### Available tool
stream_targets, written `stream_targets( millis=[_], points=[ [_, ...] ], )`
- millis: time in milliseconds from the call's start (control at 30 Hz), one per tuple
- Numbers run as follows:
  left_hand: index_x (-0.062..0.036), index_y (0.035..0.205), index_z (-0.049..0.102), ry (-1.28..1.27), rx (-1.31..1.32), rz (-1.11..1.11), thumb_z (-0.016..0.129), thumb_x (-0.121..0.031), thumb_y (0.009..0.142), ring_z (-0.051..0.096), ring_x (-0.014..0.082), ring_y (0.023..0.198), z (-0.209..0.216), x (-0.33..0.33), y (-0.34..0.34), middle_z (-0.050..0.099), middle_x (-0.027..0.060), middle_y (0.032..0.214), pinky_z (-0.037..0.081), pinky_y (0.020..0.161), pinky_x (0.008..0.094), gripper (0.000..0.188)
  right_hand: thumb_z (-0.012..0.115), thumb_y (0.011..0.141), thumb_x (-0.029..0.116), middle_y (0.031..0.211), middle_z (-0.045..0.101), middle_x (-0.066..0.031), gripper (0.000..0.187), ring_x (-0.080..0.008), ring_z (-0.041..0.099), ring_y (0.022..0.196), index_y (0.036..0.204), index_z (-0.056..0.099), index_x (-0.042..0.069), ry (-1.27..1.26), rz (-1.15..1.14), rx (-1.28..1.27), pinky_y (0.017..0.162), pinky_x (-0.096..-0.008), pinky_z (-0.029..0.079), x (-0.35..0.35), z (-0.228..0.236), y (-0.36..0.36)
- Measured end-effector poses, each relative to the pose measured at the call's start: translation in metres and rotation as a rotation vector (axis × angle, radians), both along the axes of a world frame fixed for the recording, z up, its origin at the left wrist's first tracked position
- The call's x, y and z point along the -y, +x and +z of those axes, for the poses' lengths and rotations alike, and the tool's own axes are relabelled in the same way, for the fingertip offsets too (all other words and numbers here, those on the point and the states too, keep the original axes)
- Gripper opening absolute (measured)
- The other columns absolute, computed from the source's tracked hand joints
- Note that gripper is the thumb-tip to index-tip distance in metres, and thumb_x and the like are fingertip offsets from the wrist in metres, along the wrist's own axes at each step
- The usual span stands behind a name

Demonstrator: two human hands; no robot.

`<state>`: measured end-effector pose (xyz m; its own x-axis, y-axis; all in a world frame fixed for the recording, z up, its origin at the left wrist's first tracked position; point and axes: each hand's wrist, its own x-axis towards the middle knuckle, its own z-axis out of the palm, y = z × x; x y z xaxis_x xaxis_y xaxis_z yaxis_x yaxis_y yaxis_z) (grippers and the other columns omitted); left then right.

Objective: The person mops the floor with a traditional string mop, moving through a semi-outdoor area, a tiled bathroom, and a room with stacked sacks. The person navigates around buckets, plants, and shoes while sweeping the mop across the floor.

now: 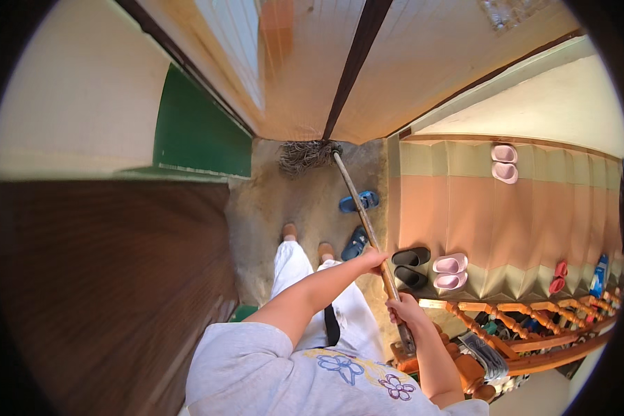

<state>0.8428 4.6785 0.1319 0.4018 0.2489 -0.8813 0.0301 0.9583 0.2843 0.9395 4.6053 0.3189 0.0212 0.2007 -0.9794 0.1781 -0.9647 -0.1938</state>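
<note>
While both hands clasp the mop (pixel 353 191) handle, left hand (pixel 373 258) above right hand (pixel 403 310), its stringy head rests on the floor (pixel 270 201) by the door (pixel 305 69). Stiff shaft; the head is probably limp.

Bare concrete floor (pixel 270 201), gritty and pale, narrow strip between walls. Dark brown wooden wall (pixel 104 277) on left; green panel (pixel 197 135) above it, cream wall (pixel 76 90) beyond. Pale planked doors (pixel 423 62) at far end, warm sunlight on them. Right: tiled steps (pixel 506 215) in peach and olive bands; orange wooden railing (pixel 534 319) at lower right
</note>
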Motion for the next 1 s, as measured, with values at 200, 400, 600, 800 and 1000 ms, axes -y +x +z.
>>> stream_targets(
  millis=[200,400,600,800,1000],
  points=[
    [-0.0118,0.129,0.024,0.693,-0.619,-0.155,0.063,-0.031,0.066,0.038,0.0351,0.112,0.013,-0.099,-0.059,0.031,0.0183,0.124,0.032,0.094,0.0438,0.076,0.054,0.076,0.008,0.054,0.046,-0.0041,0.013,-0.0125,0.045,0.041,0.068,0.046,0.002,0.067,-0.224,-0.039,0.036,-0.0247,0.038,-0.074,-0.030,-0.074],
    [-0.0127,0.136,0.012,1.506,-0.688,0.002,0.060,-0.026,0.073,0.020,0.0365,0.123,0.130,-0.278,-0.132,0.020,0.0200,0.133,0.020,0.100,0.0450,0.080,0.055,0.071,0.010,0.049,0.050,-0.0081,0.016,-0.0172,0.049,0.037,0.060,0.052,-0.001,0.322,0.058,0.131,0.035,-0.0300,0.038,-0.144,-0.111,-0.098],
    [-0.0148,0.139,0.003,1.726,-0.540,0.207,0.058,-0.030,0.079,0.004,0.0364,0.131,0.220,-0.447,-0.090,-0.004,0.0238,0.140,0.013,0.103,0.0440,0.083,0.055,0.075,0.012,0.050,0.050,-0.0083,0.020,-0.0162,0.048,0.038,0.061,0.051,-0.002,0.355,-0.229,-0.004,0.037,-0.0282,0.040,-0.295,-0.126,-0.123],
    [-0.0170,0.139,0.002,1.645,-0.419,0.036,0.048,-0.046,0.083,0.001,0.0398,0.130,0.244,-0.652,-0.021,-0.005,0.0228,0.141,0.012,0.104,0.0448,0.078,0.055,0.074,0.005,0.051,0.046,-0.0058,0.014,-0.0133,0.044,0.039,0.063,0.048,0.000,0.249,-0.568,-0.263,0.036,-0.0246,0.039,-0.491,-0.139,-0.113],
    [-0.0118,0.127,0.039,1.343,0.444,-0.543,0.052,-0.041,0.084,0.034,0.0223,0.121,0.267,-0.737,0.076,0.038,0.0097,0.130,0.032,0.097,0.0339,0.054,0.051,0.075,0.002,0.051,0.043,-0.0051,0.013,-0.0127,0.041,0.038,0.064,0.044,-0.001,0.327,-0.605,-0.306,0.036,-0.0250,0.039,-0.681,-0.171,-0.087]
  ],
)
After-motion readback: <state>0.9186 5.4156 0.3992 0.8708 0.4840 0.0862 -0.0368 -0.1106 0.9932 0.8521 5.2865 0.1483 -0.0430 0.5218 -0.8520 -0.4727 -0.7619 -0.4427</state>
